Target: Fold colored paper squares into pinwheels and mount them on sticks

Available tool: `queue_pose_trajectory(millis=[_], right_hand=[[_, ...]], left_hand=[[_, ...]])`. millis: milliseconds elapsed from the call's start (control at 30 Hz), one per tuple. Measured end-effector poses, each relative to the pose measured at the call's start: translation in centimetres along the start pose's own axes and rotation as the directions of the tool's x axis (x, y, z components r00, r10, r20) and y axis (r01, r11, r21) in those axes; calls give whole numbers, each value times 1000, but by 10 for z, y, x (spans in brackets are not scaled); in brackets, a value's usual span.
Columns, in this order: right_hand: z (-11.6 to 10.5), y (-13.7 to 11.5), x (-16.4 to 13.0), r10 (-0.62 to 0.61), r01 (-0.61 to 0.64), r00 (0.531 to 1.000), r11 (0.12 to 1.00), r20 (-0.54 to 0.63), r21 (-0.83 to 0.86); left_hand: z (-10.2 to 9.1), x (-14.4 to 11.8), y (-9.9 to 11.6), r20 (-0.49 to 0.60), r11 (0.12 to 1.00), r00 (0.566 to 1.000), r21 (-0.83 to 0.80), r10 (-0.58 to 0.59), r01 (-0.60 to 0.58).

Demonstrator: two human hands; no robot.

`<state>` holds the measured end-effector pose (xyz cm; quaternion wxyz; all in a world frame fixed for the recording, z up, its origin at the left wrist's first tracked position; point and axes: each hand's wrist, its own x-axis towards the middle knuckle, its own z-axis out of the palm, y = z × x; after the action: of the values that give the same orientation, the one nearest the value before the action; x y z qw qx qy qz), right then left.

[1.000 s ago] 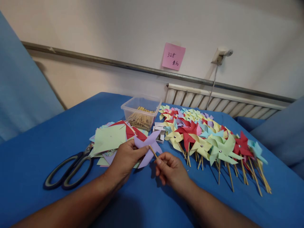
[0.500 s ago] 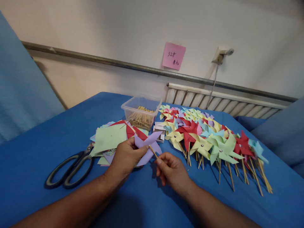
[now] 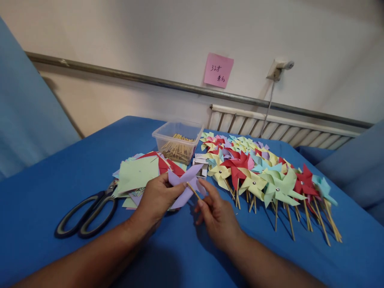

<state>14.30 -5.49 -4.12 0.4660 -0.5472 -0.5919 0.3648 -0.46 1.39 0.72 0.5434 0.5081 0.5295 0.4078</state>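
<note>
Purple pinwheel (image 3: 185, 185) beside paper stack (image 3: 138, 174)

The lilac pinwheel (image 3: 183, 185) in the left hand (image 3: 156, 198) is matt, smooth paper, set on a thin stick (image 3: 193, 191) of pale, raw-looking wood. Left of that pinwheel lies a stack of sheets (image 3: 138, 174) — flat, dull coloured paper — and past it the scissors (image 3: 85, 216) have dark handles with a soft sheen, plastic by the look. Behind the pinwheel a tub (image 3: 178, 141) of clear, glossy plastic holds more wooden sticks. The table (image 3: 60, 168) wears a blue cloth, matt and finely woven.
</note>
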Motion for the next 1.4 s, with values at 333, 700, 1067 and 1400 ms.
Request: queue_pose_trajectory(millis=[333, 700, 1067, 1400], right_hand=[[-12, -5, -3, -339, 341, 931, 664, 138, -665], [-7, -11, -8, -368, 338, 915, 473, 167, -814], [-2, 1, -4, -368, 324, 920, 524, 134, -787], [-1, 7, -1, -355, 325, 930, 663, 98, -675]], left_hand=[[3, -7, 6, 16, 997, 998, -63, -54, 55], [5, -9, 5, 41, 995, 996, -59, -82, 84], [6, -5, 3, 29, 988, 994, -106, -105, 108], [8, -7, 4, 26, 983, 993, -137, -119, 121]])
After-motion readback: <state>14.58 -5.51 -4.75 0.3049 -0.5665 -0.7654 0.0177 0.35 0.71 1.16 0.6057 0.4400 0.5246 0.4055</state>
